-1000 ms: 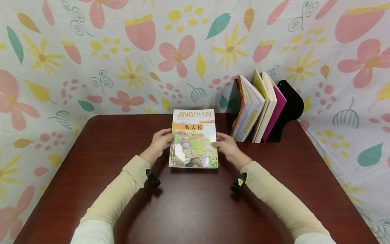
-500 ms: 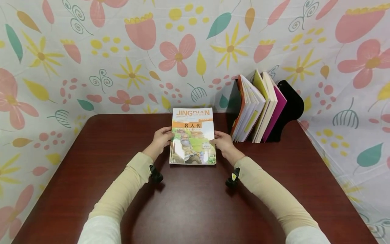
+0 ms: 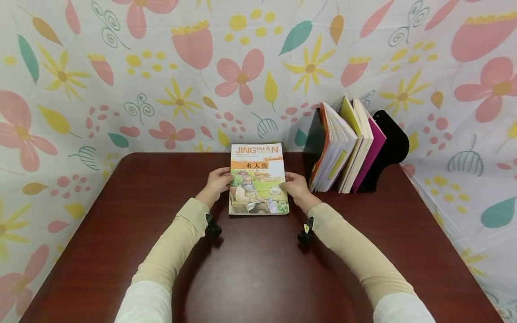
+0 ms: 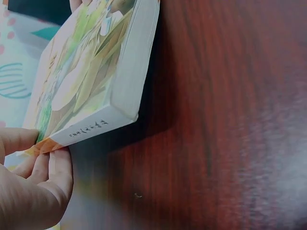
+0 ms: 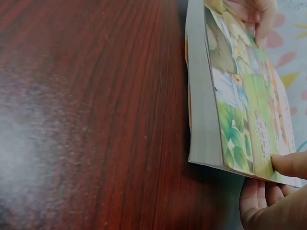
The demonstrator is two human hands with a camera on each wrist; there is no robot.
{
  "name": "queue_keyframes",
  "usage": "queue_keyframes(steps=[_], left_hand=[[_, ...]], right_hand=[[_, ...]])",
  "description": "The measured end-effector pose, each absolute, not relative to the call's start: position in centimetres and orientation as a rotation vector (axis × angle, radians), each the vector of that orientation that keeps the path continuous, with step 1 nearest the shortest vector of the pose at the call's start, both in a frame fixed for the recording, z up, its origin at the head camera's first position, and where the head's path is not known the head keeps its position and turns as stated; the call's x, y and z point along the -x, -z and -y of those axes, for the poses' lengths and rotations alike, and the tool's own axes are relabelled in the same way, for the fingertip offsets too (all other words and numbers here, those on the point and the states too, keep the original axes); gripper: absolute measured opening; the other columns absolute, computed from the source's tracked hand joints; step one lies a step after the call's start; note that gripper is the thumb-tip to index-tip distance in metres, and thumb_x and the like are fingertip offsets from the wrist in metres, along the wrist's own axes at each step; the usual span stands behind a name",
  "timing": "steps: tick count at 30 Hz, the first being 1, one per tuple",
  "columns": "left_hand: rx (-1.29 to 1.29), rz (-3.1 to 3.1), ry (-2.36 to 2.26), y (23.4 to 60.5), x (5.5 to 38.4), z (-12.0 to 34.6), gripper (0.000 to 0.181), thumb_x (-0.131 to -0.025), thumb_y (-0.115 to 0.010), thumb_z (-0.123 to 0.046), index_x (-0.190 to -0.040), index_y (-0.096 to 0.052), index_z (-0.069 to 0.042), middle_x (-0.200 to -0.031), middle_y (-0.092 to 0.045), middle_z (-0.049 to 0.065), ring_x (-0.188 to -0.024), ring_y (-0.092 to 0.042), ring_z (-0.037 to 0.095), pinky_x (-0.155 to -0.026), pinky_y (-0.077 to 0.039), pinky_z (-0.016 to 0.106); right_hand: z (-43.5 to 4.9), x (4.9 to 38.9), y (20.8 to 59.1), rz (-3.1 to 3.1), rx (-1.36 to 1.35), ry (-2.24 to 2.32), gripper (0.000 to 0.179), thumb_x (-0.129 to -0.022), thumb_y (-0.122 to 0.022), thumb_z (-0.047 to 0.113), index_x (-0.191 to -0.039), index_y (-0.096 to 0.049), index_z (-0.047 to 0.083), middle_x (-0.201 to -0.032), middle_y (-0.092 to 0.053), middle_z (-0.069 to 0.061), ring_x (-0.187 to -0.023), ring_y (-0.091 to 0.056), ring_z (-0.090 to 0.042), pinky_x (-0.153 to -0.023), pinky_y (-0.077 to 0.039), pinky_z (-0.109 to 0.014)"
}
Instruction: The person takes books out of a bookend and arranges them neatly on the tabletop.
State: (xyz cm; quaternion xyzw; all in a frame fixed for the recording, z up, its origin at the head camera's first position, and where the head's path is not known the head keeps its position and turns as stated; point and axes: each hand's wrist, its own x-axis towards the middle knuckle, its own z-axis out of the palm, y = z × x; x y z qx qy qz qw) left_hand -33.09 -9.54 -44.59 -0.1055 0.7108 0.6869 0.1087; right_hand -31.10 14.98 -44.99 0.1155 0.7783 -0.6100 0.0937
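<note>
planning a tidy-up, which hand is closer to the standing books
Right. The right hand grips the right edge of the book, just left of the standing books; the left hand grips the opposite edge, farther away.

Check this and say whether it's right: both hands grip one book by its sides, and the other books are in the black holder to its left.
Not quite: the head view shows the other books in the black holder to the right of the gripped book. The left hand and right hand do grip it by its sides.

The book [image 3: 259,180] has moved farther off — its glare faded.
</note>
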Motion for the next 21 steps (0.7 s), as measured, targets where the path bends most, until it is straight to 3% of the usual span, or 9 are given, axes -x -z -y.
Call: queue_keyframes(steps=[21], left_hand=[[0.310,-2.162,-1.915,45.8,34.9,10.1,0.047,-0.094,-0.056,-0.002,-0.139,-0.045,0.002,-0.140,-0.047,0.023,-0.125,-0.050,0.034,-0.101,-0.046,0.045]], right_hand=[[-14.1,31.9,45.5,-2.357,-0.438,1.766,0.050,-0.092,-0.057,0.002,-0.140,-0.044,0.001,-0.138,-0.047,-0.021,-0.126,-0.046,-0.035,-0.101,-0.045,-0.045]])
